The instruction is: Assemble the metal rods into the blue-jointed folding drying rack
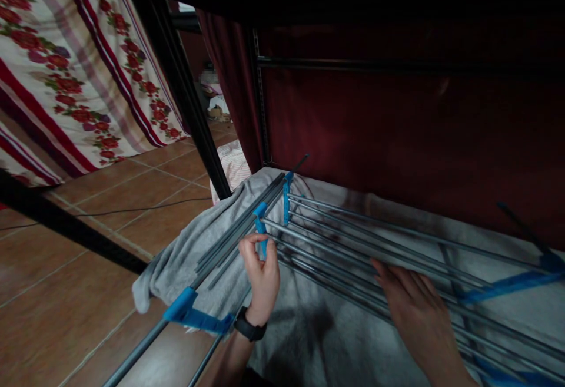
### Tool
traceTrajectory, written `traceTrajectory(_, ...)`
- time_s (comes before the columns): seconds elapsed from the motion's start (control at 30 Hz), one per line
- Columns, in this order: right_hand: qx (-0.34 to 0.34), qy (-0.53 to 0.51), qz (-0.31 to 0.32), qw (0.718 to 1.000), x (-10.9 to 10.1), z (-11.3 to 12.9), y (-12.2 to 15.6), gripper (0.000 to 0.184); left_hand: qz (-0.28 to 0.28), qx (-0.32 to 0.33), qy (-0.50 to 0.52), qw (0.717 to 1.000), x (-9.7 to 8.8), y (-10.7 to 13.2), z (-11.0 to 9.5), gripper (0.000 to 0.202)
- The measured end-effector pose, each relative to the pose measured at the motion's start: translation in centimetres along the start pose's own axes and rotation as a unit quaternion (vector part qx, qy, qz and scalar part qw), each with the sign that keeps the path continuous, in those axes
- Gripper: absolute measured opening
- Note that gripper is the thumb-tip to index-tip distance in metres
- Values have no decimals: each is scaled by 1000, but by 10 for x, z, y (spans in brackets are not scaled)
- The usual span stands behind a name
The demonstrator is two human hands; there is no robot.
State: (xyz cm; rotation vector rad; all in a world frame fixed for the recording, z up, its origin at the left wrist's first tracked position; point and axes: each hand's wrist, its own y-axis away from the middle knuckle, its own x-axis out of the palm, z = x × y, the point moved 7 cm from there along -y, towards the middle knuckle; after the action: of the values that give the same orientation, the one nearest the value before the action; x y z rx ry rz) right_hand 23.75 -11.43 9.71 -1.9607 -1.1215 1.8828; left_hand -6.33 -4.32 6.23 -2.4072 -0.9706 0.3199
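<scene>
Folded drying rack (362, 240), grey rods with blue fittings, lying flat on a grey blanket (189, 257) at the bed's left edge. Left hand (261, 275) pinches a blue clip (261, 228) at the rod ends; right hand (412, 304) rests open, palm down, on the rods. Rack judged collapsed, wings not yet spread.

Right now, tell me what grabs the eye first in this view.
The grey metal drying rack with blue plastic joints lies across the middle, over a grey towel. The left hand pinches a blue clip on it; the right hand rests on its rods. A red floral sheet hangs upper left.
</scene>
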Motion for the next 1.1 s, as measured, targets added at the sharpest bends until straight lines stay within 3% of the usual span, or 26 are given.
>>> traceTrajectory(0.1,2,4,-1,1000,1,0,-1,32,-28,-70,49,996,0,-5,26,29)
traceTrajectory(0.2,1,4,-2,1000,1,0,-1,32,26,-92,117,989,14,-17,38,43)
traceTrajectory(0.3,2,7,-8,1000,1,0,0,32,54,-86,123,987,21,-27,39,43)
traceTrajectory(0.63,-3,30,-17,999,2,0,2,31,29,-126,84,988,14,-32,43,29)
traceTrajectory(1.1,3,33,-19,999,3,-3,5,32,-4,-140,87,986,19,-30,44,29)
